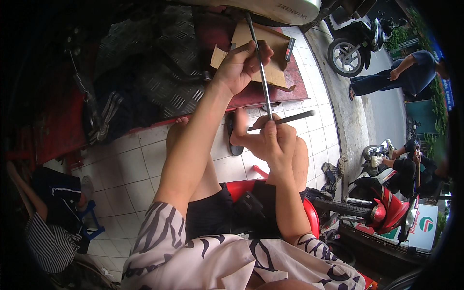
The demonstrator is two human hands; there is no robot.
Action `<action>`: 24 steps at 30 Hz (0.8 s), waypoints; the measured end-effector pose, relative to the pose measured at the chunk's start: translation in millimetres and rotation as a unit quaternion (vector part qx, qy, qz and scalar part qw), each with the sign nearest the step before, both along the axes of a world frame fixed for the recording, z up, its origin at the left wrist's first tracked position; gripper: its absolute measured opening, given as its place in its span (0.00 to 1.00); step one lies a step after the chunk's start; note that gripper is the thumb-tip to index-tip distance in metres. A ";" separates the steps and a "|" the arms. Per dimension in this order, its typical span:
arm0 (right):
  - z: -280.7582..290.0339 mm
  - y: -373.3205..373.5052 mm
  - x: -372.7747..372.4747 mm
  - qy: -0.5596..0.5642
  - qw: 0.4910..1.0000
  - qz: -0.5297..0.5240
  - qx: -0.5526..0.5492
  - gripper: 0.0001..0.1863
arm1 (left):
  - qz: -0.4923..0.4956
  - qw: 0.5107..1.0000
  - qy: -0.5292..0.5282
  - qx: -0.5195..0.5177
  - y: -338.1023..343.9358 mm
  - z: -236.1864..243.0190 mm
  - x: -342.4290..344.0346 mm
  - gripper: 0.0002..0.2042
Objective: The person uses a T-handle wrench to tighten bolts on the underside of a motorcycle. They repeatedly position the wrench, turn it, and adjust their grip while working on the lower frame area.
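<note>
Upper centre: left hand half-curled at the shaft of the T-handled wrench; cannot tell whether it grips. Wrench runs from mid-frame up to the silver casing at top; tip contact unclear. Just right of centre: right hand clenched at the wrench's crossbar. Judged under way, unfinished; amount done or left unreadable.

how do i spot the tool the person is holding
Find the pale rounded casing at top centre. The T-shaped tool runs down below it, past the left hand, to a dark crossbar at the right hand. It is slim and metallic, unlike the brown cardboard behind.
</note>
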State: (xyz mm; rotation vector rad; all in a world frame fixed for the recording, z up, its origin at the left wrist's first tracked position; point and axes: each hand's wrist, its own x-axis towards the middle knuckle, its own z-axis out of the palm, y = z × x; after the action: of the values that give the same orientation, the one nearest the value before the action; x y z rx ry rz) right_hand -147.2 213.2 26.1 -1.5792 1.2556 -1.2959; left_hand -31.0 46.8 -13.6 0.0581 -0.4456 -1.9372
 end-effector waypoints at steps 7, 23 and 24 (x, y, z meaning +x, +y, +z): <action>27.9 14.3 -5.3 -0.258 0.927 0.190 0.197 0.33 | -0.067 0.996 0.013 -0.054 13.7 -7.5 0.3 0.11; 53.8 19.2 -3.2 0.267 0.963 0.043 -0.010 0.28 | -0.020 0.997 -0.048 -0.056 5.9 -7.4 -0.6 0.10; 55.1 20.5 -8.3 0.246 0.969 -0.005 0.008 0.32 | -0.018 0.997 -0.048 -0.054 6.1 -6.5 -2.9 0.10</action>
State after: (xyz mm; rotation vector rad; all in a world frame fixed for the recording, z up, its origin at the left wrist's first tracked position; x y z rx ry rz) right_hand -155.6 233.8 81.2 -1.9571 1.5619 -0.9195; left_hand -34.0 52.9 -20.0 0.0743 -0.6190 -1.9481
